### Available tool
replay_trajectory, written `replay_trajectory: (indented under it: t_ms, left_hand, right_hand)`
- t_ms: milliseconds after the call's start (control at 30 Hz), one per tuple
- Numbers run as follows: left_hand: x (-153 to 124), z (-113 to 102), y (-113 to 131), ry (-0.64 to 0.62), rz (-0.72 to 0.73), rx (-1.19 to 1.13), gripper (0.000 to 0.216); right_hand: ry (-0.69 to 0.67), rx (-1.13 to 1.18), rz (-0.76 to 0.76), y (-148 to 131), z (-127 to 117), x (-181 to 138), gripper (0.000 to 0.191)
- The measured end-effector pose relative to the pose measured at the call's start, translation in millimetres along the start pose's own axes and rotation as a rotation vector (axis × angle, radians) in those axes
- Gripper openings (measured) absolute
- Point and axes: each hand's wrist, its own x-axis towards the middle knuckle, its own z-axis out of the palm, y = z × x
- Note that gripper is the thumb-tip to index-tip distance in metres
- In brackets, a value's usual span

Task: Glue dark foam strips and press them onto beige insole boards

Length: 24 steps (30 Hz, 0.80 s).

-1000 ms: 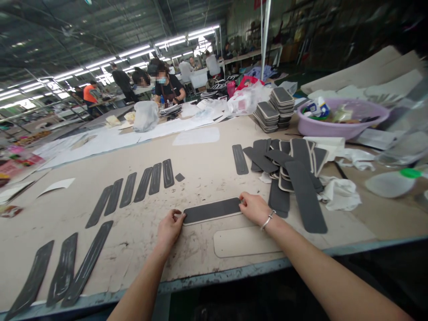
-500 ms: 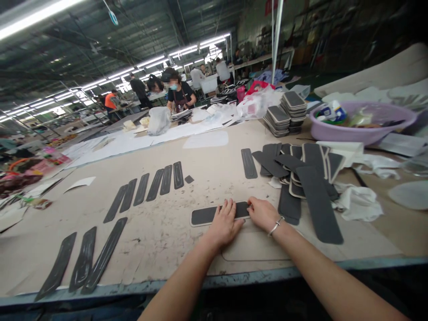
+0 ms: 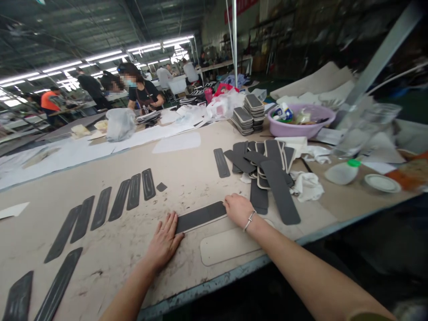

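Note:
A long dark grey panel point(image 3: 200, 216) with a pale border lies flat on the table before me. My left hand point(image 3: 163, 240) rests flat over its left end, fingers stretched out. At the right end, my right hand point(image 3: 239, 209), with a bracelet at the wrist, has its fingertips pinched together on the panel's edge. A cream rounded panel point(image 3: 230, 246) lies just nearer to me, partly under my right wrist. To the right is a loose pile of dark panels point(image 3: 279, 191), some with pale borders.
Several shiny dark strips point(image 3: 119, 200) lie in a row on the left. Stacked bordered panels point(image 3: 253, 107) and a purple basin point(image 3: 301, 129) stand at the back right. A green-capped bottle point(image 3: 343, 173) lies at right. Across the table a masked person point(image 3: 145, 93) handles a stack.
My left hand has slid left from the panel's middle to its left end. My right hand still pinches the right end. The view has swung right.

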Motion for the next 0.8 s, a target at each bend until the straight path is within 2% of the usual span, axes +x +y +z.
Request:
replay_trajectory:
  t_ms: [67, 133, 233, 300, 433, 567, 700, 800]
  left_hand:
    - [1.1, 1.5, 0.6, 0.008, 0.008, 0.013, 0.065]
    - [1.2, 3.0, -0.1, 0.011, 0.014, 0.033, 0.066]
    - [0.4, 5.1, -2.1, 0.024, 0.026, 0.06, 0.066]
    - [0.5, 5.4, -2.8, 0.033, 0.031, 0.069, 0.066]
    - [2.0, 2.1, -0.5, -0.008, -0.007, 0.058, 0.065]
    - [3.7, -2.0, 1.5, -0.061, -0.052, -0.001, 0.063]
    - [12.3, -9.6, -2.0, -0.055, -0.081, -0.093, 0.059]
    - [28.3, -24.6, -2.8, -0.088, -0.109, -0.156, 0.056]
  right_hand:
    - [0.064, -0.001, -0.022, -5.5, -4.8, -4.4, 0.031]
    - [0.098, 0.032, -0.185, -15.3, -2.6, -11.0, 0.044]
    - [0.012, 0.089, -0.545, -31.2, 13.5, -21.2, 0.067]
    - [-0.074, 0.093, -0.632, -34.9, 25.6, -24.5, 0.075]
    - [-0.166, 0.038, -0.519, -16.9, 33.5, -20.4, 0.081]
    - [-0.167, 0.017, -0.38, 7.2, 28.6, -15.5, 0.086]
    - [-0.16, 0.042, -0.349, 11.5, 28.8, -16.7, 0.088]
    - [-0.16, 0.063, -0.353, 9.1, 29.2, -17.6, 0.09]
